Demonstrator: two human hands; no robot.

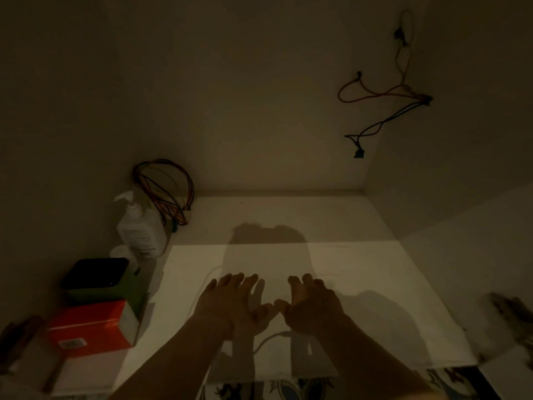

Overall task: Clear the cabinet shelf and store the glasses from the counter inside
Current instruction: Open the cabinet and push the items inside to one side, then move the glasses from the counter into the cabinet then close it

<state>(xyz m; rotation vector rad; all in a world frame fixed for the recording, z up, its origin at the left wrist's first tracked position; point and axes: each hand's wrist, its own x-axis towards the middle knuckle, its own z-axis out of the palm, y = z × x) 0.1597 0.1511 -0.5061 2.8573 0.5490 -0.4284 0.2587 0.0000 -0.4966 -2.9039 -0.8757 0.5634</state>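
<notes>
I look into a dim cabinet with a white shelf [360, 284]. Both hands hover side by side over the shelf's front half, palms down. My left hand [230, 301] has its fingers spread and holds nothing. My right hand [311, 304] is likewise spread and holds nothing. A thin white cable [268, 340] lies on the shelf under the hands, partly hidden by them. No glasses are in view.
Along the left wall stand a white pump bottle [141, 229], a coil of coloured wires [167, 192], a dark-lidded green box [98, 278] and an orange box [92, 327]. Loose wires [383, 99] hang in the upper right corner. A patterned cloth [288, 389] shows below the shelf edge.
</notes>
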